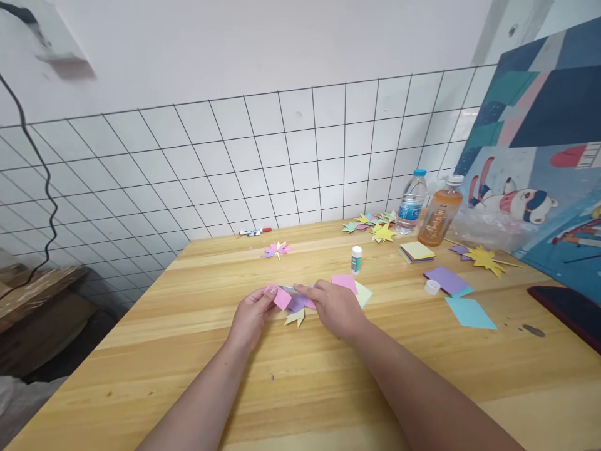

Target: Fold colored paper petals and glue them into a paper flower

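Pink paper square (282, 299), pinched in your left hand (250, 317) over the wooden table (141, 357).
Your right hand (338, 308) is just beside it; whether it grips anything, I cannot tell. Farther back stand one blue-capped bottle (410, 210) of clear liquid, one white-capped bottle (439, 216) of orange liquid and one glue stick (356, 260).

Craft space: wooden table (159, 344), glue stick (356, 260), paper (282, 299).

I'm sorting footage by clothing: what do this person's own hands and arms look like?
The left hand and right hand are ungloved, with no ring to be made out. The left forearm and right forearm are bare where they show: no sleeve, watch or bracelet.
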`<state>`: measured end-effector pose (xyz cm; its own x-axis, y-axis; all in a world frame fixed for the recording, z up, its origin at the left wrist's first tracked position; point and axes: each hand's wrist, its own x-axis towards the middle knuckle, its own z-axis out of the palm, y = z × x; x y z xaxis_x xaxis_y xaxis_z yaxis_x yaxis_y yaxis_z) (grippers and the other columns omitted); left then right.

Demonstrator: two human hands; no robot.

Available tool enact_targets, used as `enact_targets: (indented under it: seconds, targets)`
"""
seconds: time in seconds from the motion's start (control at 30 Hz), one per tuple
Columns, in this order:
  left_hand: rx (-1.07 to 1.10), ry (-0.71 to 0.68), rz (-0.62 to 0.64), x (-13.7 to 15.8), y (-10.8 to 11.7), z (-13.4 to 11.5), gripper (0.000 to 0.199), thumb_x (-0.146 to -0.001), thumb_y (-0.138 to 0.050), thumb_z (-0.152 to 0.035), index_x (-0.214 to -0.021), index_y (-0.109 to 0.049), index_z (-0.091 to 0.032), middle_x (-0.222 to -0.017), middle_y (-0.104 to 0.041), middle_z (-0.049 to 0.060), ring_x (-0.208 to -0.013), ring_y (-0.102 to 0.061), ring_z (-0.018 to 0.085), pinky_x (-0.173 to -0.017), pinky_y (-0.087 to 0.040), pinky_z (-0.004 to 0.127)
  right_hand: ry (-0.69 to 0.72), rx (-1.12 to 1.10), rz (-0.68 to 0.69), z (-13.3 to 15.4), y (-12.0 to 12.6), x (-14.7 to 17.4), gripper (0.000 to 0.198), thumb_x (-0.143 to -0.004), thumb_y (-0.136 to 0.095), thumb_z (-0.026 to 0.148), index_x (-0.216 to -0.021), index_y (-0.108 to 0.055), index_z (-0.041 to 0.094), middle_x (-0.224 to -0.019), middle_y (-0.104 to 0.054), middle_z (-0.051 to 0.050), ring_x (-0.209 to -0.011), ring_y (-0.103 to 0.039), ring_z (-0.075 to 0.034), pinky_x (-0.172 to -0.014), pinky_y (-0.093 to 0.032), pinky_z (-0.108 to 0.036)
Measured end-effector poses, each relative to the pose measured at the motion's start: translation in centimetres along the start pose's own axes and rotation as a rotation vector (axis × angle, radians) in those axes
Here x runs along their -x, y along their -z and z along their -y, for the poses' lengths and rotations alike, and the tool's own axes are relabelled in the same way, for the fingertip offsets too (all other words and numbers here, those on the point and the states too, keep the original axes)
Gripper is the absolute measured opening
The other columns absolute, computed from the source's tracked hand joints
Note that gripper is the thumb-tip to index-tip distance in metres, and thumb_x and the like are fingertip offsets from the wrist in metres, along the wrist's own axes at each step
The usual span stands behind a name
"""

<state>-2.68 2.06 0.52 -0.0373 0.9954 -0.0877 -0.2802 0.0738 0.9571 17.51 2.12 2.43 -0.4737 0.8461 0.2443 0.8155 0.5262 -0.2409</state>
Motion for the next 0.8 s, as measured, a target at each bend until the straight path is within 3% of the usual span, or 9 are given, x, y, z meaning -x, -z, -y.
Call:
enact_targets:
  seconds: [0.47, 0.8]
  targets:
    - [-0.119, -0.008, 0.12, 0.18, -0.06, 0.11, 0.032, -0.075, -0.065, -0.041, -0.087, -0.071, -0.012, -0.09, -0.072, 0.011, -0.09, -0.064, 0.025, -0.089, -0.046, 0.036, 0.029, -0.031, -0.03, 0.18, -0.41, -0.03, 0.043, -0.095, -0.032, 0.026, -0.135, -0.036, 0.041, -0.095, -0.061, 0.0, -0.085, -0.057, -0.014, -0.065, -0.036, -0.022]
    - [-0.078, -0.019, 0.106, 0.26, -0.25, -0.08, 0.032, -0.072, -0.068, -0.041, -0.086, -0.072, -0.012, -0.089, -0.073, 0.012, -0.086, -0.065, 0.025, -0.086, -0.047, 0.036, 0.021, -0.03, -0.042, 0.36, -0.19, 0.07, 0.046, -0.092, -0.037, 0.019, -0.133, -0.039, 0.04, -0.095, -0.061, 0.0, -0.085, -0.057, -0.013, -0.065, -0.036, -0.021]
